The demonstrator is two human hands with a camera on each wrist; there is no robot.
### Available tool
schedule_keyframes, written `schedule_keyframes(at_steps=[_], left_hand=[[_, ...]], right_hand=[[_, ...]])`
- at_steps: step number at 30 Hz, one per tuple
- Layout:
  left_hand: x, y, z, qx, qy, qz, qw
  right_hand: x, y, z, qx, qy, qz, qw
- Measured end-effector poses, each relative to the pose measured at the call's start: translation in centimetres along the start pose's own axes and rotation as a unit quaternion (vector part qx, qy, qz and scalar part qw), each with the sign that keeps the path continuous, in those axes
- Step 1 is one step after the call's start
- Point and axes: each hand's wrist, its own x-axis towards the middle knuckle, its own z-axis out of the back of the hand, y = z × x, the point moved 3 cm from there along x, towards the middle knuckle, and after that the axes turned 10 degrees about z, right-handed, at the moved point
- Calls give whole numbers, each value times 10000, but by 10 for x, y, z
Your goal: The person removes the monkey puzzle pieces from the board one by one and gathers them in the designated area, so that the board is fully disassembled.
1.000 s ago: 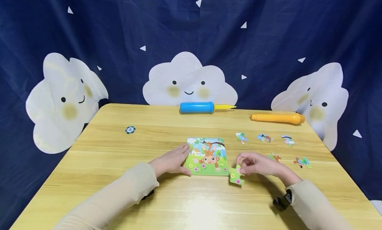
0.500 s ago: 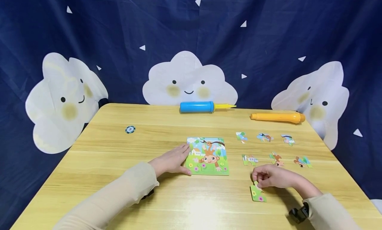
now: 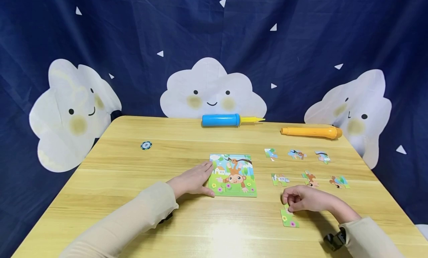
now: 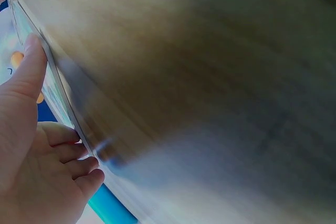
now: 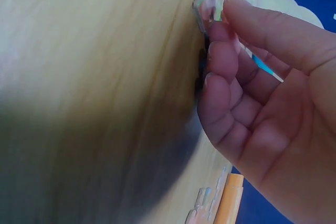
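Head view shows the right hand (image 3: 302,200) low on the bench (image 3: 133,176), fingers curled and pinching the upper tab of a green puzzle piece (image 3: 289,218) that lies flat on the wood in front of the loose pieces. One second ago this piece was held beside the lower right corner of the puzzle board (image 3: 232,175); half a second ago it was already down at its present spot, and it has barely shifted since, so the carry looks finished while the grip is not yet released. The right wrist view confirms thumb and fingertips (image 5: 231,9) closed on the piece's edge against the wood. The left hand (image 3: 194,180) lies flat with fingers extended, touching the board's left edge and holding nothing; it has not moved across the three head frames (the left wrist view shows the fingers straight along that edge). Six other loose pieces sit in two rows to the right of the board, the nearest (image 3: 280,179) just beyond the right hand. A blue pump (image 3: 227,120), an orange pump (image 3: 311,132) and a small round chip (image 3: 146,145) lie farther back, undisturbed.
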Motion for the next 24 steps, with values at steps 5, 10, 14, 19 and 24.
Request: schedule_keyframes(at_steps=[5,10,14,19,24], left_hand=[[-1,-1,0,11,-19,-23,10000],[0,-1,0,8,-49,-22,10000],[-1,-1,1,38,-40,0,10000],[-1,-1,1,41,-40,-7,10000],[-1,-1,1,41,-39,-2,10000]], right_hand=[[7,7,6,-498,-240,24,9985],[29,20,14,-1237,-678,225,9897],[53,25,16,-1580,-841,9,9839],[83,26,10,-1687,-870,-273,9814],[109,24,-2,-1764,-747,-167,9813]])
